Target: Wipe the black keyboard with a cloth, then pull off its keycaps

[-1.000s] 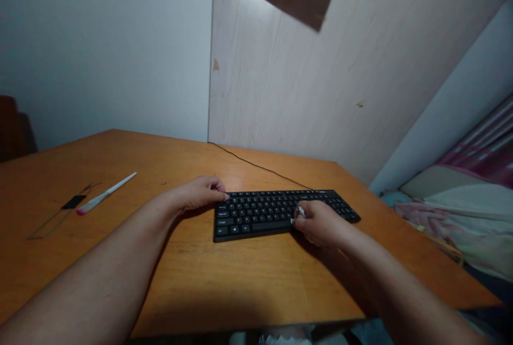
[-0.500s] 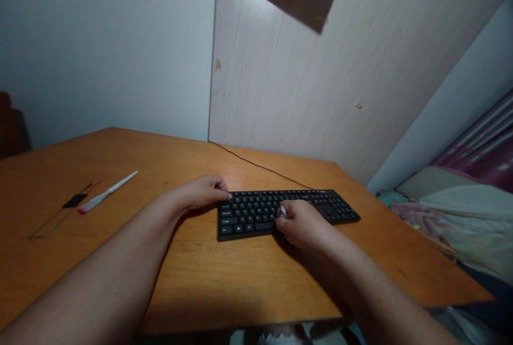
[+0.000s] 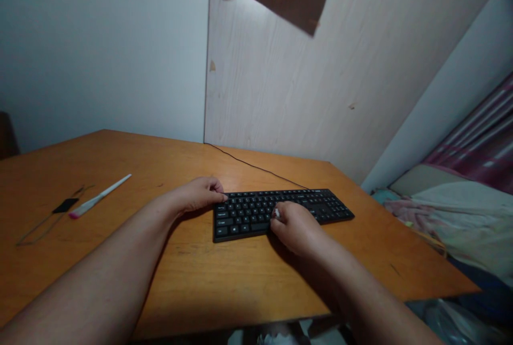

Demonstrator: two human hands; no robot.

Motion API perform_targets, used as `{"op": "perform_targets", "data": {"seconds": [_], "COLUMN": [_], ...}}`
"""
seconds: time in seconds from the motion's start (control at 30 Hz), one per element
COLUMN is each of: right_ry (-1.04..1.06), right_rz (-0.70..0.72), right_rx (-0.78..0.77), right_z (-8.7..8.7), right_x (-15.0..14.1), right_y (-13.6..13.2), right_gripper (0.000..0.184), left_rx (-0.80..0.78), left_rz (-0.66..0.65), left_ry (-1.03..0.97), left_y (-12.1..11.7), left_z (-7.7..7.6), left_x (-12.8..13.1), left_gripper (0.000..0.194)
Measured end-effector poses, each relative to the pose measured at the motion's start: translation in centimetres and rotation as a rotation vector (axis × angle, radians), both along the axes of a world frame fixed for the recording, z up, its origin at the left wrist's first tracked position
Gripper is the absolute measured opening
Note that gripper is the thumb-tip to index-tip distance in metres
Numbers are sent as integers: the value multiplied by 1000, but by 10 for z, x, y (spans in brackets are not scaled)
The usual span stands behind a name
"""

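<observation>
A black keyboard (image 3: 244, 222) lies on the wooden desk, its thin cable (image 3: 256, 166) running back to the wall. At its upper left corner, my left hand (image 3: 200, 194) pinches the edge, thumb on top and the other fingers curled. My right hand (image 3: 298, 226) is closed over the middle of the keys near the space bar. A bit of a small white wad (image 3: 277, 212) shows between its fingers; most of it is hidden, and its material is hard to make out.
To the left on the desk (image 3: 180, 281) lie a white brush-like stick with a pink end (image 3: 100, 195) and a black piece with cord loops (image 3: 65, 205). A wall stands behind. Bedding (image 3: 452, 217) is beyond the desk's right edge.
The whole view has shifted slightly, so things sit a little further left. Both hands keep nearly the same places on the keyboard.
</observation>
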State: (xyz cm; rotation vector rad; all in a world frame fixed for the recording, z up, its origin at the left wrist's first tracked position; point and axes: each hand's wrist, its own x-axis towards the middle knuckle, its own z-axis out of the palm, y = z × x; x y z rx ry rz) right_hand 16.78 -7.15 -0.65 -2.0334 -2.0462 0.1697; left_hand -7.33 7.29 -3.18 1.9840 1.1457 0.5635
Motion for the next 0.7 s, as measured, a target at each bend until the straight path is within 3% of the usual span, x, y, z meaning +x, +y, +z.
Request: {"op": "perform_targets", "data": {"seconds": [0.13, 0.23, 0.4, 0.57, 0.7], "right_ry": [54, 98, 114, 83, 68], "right_rz": [-80, -112, -22, 108, 159], "right_rx": [-4, 20, 128, 139, 136], "right_z": [-9, -14, -15, -9, -7], "right_x": [29, 33, 6, -34, -49], "right_y": [-4, -7, -13, -20, -24], "right_gripper": [12, 13, 12, 9, 14], "left_rx": [5, -1, -5, 1, 10], "left_rz": [-3, -7, -6, -17, -18], "left_ry": [1, 1, -4, -17, -7], "left_y": [1, 2, 3, 4, 5], "left_z": [-1, -2, -3, -5, -6], "left_x": [0, 0, 0, -1, -2], "left_gripper": [32, 33, 36, 37, 36]}}
